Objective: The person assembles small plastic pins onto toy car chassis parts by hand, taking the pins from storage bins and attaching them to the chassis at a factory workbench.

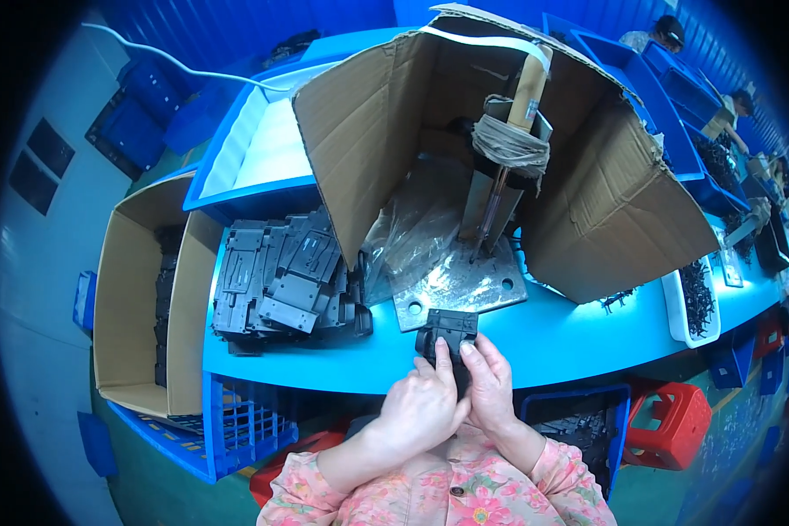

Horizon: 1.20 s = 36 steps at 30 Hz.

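Note:
Both of my hands hold one black plastic part (448, 330) just above the near edge of the blue table (552, 337). My left hand (421, 405) grips its lower left side, thumb up against the part. My right hand (489, 386) wraps the lower right side, fingers against its back. A metal base plate (460, 285) with a pressing tool (504, 167) standing on it lies right behind the part.
A heap of dark grey plastic parts (285, 276) lies on the table to the left. A large open cardboard box (587, 193) surrounds the tool. Another carton (140, 298) holding parts stands at far left. A white tray of small black pieces (697, 302) sits right. Other people work at far right.

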Tool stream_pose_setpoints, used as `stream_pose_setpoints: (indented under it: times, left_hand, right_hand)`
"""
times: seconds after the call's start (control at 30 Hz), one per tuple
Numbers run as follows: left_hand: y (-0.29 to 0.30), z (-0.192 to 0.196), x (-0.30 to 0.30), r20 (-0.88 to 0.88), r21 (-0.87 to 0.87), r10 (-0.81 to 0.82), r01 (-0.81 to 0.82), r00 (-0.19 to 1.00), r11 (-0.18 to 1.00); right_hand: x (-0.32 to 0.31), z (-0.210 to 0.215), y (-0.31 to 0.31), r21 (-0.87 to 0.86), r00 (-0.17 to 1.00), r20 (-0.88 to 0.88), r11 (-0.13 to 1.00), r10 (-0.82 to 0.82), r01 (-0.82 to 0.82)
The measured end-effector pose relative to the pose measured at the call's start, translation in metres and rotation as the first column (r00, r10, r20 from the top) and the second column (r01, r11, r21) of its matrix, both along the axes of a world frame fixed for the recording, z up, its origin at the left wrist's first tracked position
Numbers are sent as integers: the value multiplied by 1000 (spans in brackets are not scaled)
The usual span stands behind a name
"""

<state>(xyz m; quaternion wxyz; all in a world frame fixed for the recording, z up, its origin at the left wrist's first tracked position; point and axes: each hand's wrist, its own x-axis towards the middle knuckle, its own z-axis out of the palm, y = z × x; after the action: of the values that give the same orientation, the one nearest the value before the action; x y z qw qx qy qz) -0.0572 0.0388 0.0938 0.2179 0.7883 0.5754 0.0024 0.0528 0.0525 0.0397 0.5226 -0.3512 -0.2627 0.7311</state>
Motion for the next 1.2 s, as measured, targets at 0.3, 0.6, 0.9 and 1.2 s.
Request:
stream_pose_setpoints:
  times: [0.3, 0.6, 0.9, 1.2]
  left_hand:
    - [6, -13, -25, 471, 146, 170, -266, 865, 953]
    - [3, -33, -31, 662, -749, 749, -50, -24, 660]
    - [1, -35, -36, 624, -775, 781, 93, -39, 625]
    - [3, -34, -40, 628, -775, 777, 109, 31, 622]
  right_hand:
    - [27, 12, 9, -137, 970, -227, 984, 86, -119]
    - [27, 12, -3, -128, 977, -193, 984, 94, -120]
    - [34, 7, -2, -108, 980, -123, 979, 156, -170]
    - [64, 20, 27, -136, 850, 241, 884, 468, -448]
